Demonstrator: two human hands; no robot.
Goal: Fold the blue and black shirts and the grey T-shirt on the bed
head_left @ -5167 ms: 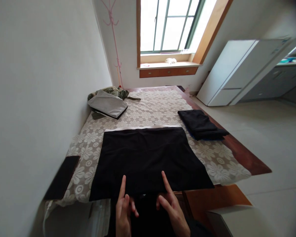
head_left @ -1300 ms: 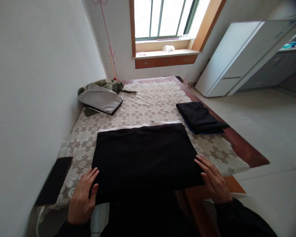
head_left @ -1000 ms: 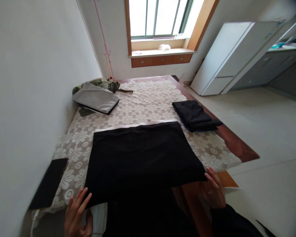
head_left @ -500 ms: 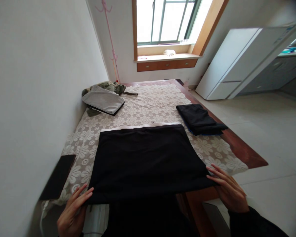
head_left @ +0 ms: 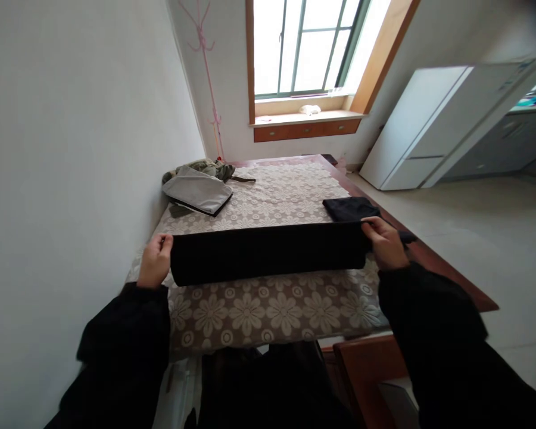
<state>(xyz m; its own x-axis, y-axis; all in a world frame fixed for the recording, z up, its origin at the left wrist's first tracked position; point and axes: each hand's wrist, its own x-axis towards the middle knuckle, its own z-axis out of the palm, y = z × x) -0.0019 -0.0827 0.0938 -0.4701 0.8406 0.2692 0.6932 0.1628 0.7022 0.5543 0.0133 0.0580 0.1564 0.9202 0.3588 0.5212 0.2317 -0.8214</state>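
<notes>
A black cloth lies folded into a long narrow band across the lace-covered table. My left hand is closed on the cloth's left end, fingers curled over its top edge. At the right end, my right hand pinches the top edge in the same way. Both arms wear black sleeves. Just behind my right hand lies a folded black garment, partly hidden by the hand.
A grey and olive pile of clothes lies at the table's far left by the white wall. Behind the table are a window sill and a pink coat stand. A white cabinet stands right. A wooden chair edge shows below.
My hands took the near edge of the flat black cloth and carried it away from me, folding it in half. The dark flat object at the table's left edge is hidden now.
</notes>
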